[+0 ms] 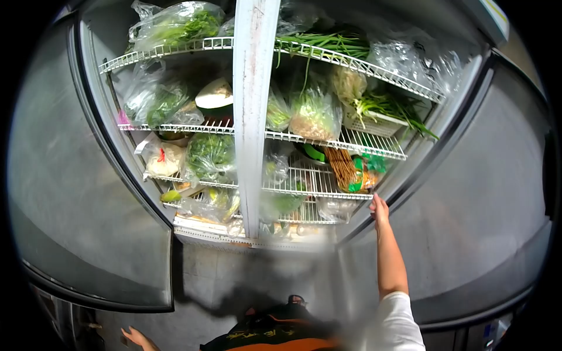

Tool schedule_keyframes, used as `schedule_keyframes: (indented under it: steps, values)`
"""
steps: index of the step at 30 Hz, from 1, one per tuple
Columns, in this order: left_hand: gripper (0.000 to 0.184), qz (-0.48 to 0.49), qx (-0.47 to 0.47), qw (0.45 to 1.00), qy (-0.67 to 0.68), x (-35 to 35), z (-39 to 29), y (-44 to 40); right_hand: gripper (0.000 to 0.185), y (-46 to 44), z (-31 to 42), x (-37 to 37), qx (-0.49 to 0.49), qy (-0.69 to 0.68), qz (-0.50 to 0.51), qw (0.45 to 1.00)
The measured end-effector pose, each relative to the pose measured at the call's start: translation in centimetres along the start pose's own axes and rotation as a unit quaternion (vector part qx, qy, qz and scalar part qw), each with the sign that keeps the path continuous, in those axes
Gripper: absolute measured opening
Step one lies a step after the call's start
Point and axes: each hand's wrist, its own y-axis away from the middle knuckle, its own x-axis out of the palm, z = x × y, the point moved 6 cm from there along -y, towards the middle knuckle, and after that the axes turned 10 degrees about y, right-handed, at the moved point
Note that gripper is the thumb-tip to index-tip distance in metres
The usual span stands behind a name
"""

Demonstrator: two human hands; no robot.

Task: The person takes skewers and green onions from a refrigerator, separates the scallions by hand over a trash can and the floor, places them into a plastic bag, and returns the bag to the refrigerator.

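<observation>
- The white wire shelf with a ridged front rail (328,193), third down in the right bay, sits at about four o'clock from the middle of the view; its right end is at the person's right hand (379,208).
- The right hand's fingers are loosely bent, the thumb pointing up; whether they touch the rail or grip anything cannot be told.
- At eleven o'clock from that hand, on the shelf, rests a shiny orange-and-green plastic packet (361,180); just beside it leans a bundle of thin brown stalks (341,168). A careful reach probably clears the rail first, and steadies the stalks so that none slide.
- At nine o'clock, below the rail, a crumpled clear plastic bag (337,209) could snag on the wires, so the fingers are best kept above it.
- At twelve o'clock, a white plastic basket of long green leaves (377,124) overhangs; a low wrist likely avoids brushing them.
- At three o'clock stands the broad grey metal door (468,205), swung wide.
- At eight o'clock, well apart, the left hand (138,338) hangs with fingers spread, apparently holding nothing; it seems free to help support.
</observation>
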Motion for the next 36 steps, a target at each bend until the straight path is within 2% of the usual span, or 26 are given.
schedule_keyframes:
  steps: [2, 3, 5, 6, 7, 9, 10, 11, 12, 13, 15, 17, 18, 20, 21, 22, 23, 25, 26, 29, 36]
  values:
    - [0.050, 0.004, 0.029, 0.999, -0.027, -3.8, 4.9, 4.8, 0.068, -1.7, 6.6, 1.3, -0.064, 0.006, -0.014, 0.998]
    - [0.048, -0.009, 0.090, 0.995, -0.045, -5.3, 0.7, 2.9, 0.072, -4.2, 4.8, 6.3, -0.007, 0.024, 0.104, 0.994]
    - [0.047, -0.008, 0.111, 0.991, -0.072, -7.0, 4.2, 10.1, 0.088, -6.5, 9.4, 6.6, 0.001, 0.084, 0.084, 0.993]
    - [0.040, -0.024, 0.105, 0.993, -0.047, -9.2, 4.6, 12.2, 0.098, -7.8, 9.2, 8.1, 0.026, 0.103, 0.145, 0.984]
    - [0.040, -0.036, 0.085, 0.995, -0.041, -9.3, 4.2, 16.7, 0.102, -10.0, 10.4, 9.1, 0.020, 0.071, 0.154, 0.985]
    - [0.039, -0.053, 0.013, 0.991, -0.121, -11.8, -0.9, 24.3, 0.093, -6.9, 13.0, 11.3, 0.041, 0.056, 0.354, 0.933]
    - [0.039, -0.045, 0.065, 0.988, -0.133, -11.9, 0.5, 25.2, 0.084, -10.4, 11.3, 14.1, 0.052, -0.012, 0.394, 0.917]
    - [0.039, -0.054, 0.065, 0.987, -0.138, -12.9, 0.2, 26.9, 0.074, -13.2, 8.5, 16.6, 0.073, -0.078, 0.433, 0.895]
    - [0.039, -0.043, 0.063, 0.989, -0.129, -13.4, -0.9, 29.6, 0.055, -12.5, 8.4, 17.3, 0.084, -0.138, 0.457, 0.875]
    - [0.040, -0.030, 0.064, 0.991, -0.118, -13.5, -2.1, 31.9, 0.044, -11.5, 8.7, 17.7, 0.067, -0.103, 0.452, 0.883]
    - [0.039, -0.024, 0.068, 0.980, -0.183, -13.7, -3.5, 35.5, 0.035, -11.4, 9.0, 17.2, 0.045, -0.135, 0.376, 0.916]
    - [0.039, 0.052, 0.235, 0.950, -0.200, -13.2, -5.7, 38.6, 0.039, -13.1, 8.2, 18.2, 0.023, -0.205, 0.409, 0.889]
    - [0.039, 0.044, 0.236, 0.949, -0.203, -13.5, -7.4, 39.6, 0.043, -12.0, 8.9, 17.5, 0.004, -0.216, 0.378, 0.900]
    - [0.033, 0.040, 0.416, 0.881, -0.221, -13.6, -12.4, 42.8, 0.041, -11.2, 8.4, 16.6, -0.021, -0.200, 0.380, 0.903]
    - [0.033, 0.036, 0.416, 0.881, -0.223, -14.0, -11.8, 42.6, 0.039, -10.8, 8.4, 16.0, -0.050, -0.183, 0.375, 0.907]
    - [0.045, 0.077, 0.357, 0.908, -0.207, -13.7, -10.4, 41.6, 0.048, -9.1, 8.9, 14.5, -0.014, -0.177, 0.336, 0.925]
    - [0.059, 0.119, 0.296, 0.929, -0.191, -13.5, -8.8, 40.7, 0.048, -8.9, 8.3, 14.2, -0.011, -0.179, 0.338, 0.924]
    - [0.059, 0.126, 0.310, 0.926, -0.175, -13.1, -10.2, 41.0, 0.051, -7.7, 8.3, 12.6, -0.119, -0.141, 0.321, 0.929]
    - [0.058, 0.137, 0.322, 0.923, -0.158, -12.8, -11.5, 41.3, 0.052, -6.3, 8.2, 11.8, -0.096, -0.148, 0.381, 0.907]
    - [0.055, 0.188, 0.348, 0.909, -0.131, -11.5, -15.1, 43.4, 0.059, -3.3, 7.0, 9.9, -0.105, -0.143, 0.428, 0.886]
    - [0.053, 0.299, 0.383, 0.871, -0.065, -8.2, -19.6, 48.1, 0.057, 6.2, 2.3, 6.4, -0.129, -0.126, 0.452, 0.874]
